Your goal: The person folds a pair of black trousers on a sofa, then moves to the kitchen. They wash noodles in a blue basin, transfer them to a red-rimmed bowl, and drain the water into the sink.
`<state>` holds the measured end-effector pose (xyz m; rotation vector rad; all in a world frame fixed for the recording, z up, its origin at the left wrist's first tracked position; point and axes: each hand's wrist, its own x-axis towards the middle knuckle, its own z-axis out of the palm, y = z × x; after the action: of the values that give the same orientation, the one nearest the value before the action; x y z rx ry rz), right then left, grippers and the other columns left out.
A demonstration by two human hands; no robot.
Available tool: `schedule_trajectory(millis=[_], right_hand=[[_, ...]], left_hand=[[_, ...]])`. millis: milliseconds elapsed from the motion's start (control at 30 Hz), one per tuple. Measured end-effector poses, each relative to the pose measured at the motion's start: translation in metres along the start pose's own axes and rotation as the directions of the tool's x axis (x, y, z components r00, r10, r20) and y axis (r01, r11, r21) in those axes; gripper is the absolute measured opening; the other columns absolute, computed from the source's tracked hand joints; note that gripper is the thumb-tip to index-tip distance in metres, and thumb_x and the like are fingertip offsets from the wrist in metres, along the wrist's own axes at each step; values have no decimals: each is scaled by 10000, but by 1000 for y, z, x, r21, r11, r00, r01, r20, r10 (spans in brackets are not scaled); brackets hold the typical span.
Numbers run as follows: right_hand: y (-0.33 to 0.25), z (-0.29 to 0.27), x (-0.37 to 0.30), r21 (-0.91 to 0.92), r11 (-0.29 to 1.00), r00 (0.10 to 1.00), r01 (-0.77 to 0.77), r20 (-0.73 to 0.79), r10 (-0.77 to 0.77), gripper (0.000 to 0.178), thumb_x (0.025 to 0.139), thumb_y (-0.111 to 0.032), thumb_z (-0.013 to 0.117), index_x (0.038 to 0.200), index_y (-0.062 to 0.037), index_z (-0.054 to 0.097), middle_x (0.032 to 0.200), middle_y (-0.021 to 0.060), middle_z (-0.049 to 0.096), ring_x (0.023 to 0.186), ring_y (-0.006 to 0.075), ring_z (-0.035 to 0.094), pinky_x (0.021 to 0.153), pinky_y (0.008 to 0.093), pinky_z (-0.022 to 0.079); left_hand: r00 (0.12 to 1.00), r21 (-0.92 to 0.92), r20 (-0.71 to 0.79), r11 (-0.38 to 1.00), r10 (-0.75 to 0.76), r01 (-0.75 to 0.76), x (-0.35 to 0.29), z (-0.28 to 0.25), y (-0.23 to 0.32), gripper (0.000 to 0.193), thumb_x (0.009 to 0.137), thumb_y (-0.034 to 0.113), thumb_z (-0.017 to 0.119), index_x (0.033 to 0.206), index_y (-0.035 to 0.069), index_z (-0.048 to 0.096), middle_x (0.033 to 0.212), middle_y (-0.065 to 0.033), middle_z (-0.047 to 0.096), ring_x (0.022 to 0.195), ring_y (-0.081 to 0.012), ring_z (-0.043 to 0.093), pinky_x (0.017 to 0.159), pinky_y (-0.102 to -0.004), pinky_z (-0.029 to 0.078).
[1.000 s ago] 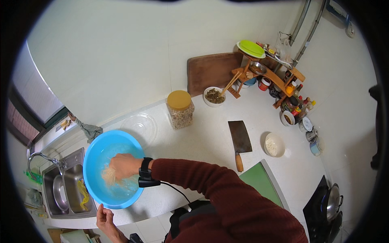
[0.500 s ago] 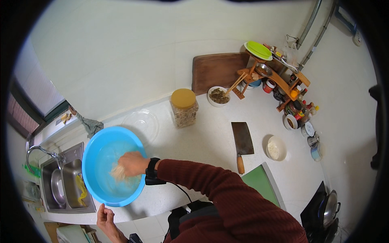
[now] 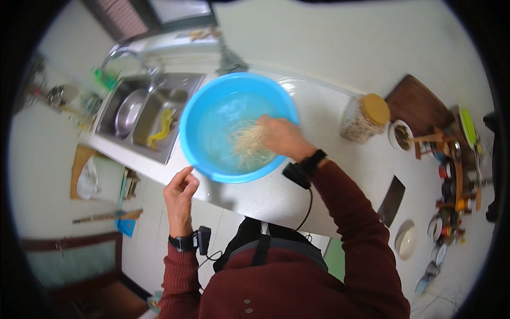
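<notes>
1. The right hand (image 3: 284, 137) is over the right half of the blue basin (image 3: 239, 179), its fingers closed on one end of a bunch of pale, thin strands (image 3: 247, 142).
2. The strands lie to the left of that hand and slightly toward the body; their long axis runs from the fingertips down-left, fanning loosely toward the basin's middle, partly in the water (image 3: 212, 125).
3. The left hand (image 3: 181, 187) is outside the basin, at its near-left rim, with fingers half curled. Blur makes it hard to be sure whether a fingertip touches the rim, so I cannot tell if it grips there.
4. The right hand is clearly nearer the strands; basin wall and water separate them from the left.
5. The basin stands on the white table (image 3: 265, 201), just right of the metal sink (image 3: 186, 80).
</notes>
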<state>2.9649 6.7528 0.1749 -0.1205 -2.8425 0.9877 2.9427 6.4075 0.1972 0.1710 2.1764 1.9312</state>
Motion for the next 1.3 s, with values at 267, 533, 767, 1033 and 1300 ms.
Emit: schedule_trajectory(millis=[267,533,767,1033,1300], right_hand=[[16,1,9,-91,879,850,468,-227,-476,508,984,-145,639,1471,-34,544,1327,233,661,1159,431,606,1010,517,480],[65,37,21,180,970,984,165,41,-175,215,967,-64,603,803,57,536,663,98,456,626,162,429,572,377,362],[123,16,7,-118,976,982,183,79,-174,289,1010,-216,632,1004,47,751,885,285,698,750,413,600,757,487,520],[-45,112,-13,-261,878,894,402,320,-314,363,1028,-266,579,1109,41,756,1040,298,738,971,454,688,928,522,527],[-189,268,-14,221,743,556,632,539,-633,335,1034,-266,585,1124,27,719,966,291,712,853,390,639,835,481,510]], left_hand=[[990,156,-130,985,-51,71,-19,-13,-21,342,922,-37,730,1260,12,753,872,11,659,803,-84,617,740,-255,534],[972,6,-233,1000,1,1,-38,-20,-67,209,919,34,739,1124,3,759,880,-25,628,763,-105,565,714,-280,501],[908,24,-387,986,162,-166,-95,-58,-67,178,882,73,733,1032,-23,739,901,-73,604,733,-162,562,699,-319,494],[733,-88,-679,995,-31,-40,-228,-172,-96,76,867,47,727,839,-18,699,829,-63,662,750,-161,604,690,-317,497],[388,-44,-921,998,-22,-48,-373,-223,-102,104,857,64,803,820,7,724,742,-27,664,682,-93,576,635,-286,487]])
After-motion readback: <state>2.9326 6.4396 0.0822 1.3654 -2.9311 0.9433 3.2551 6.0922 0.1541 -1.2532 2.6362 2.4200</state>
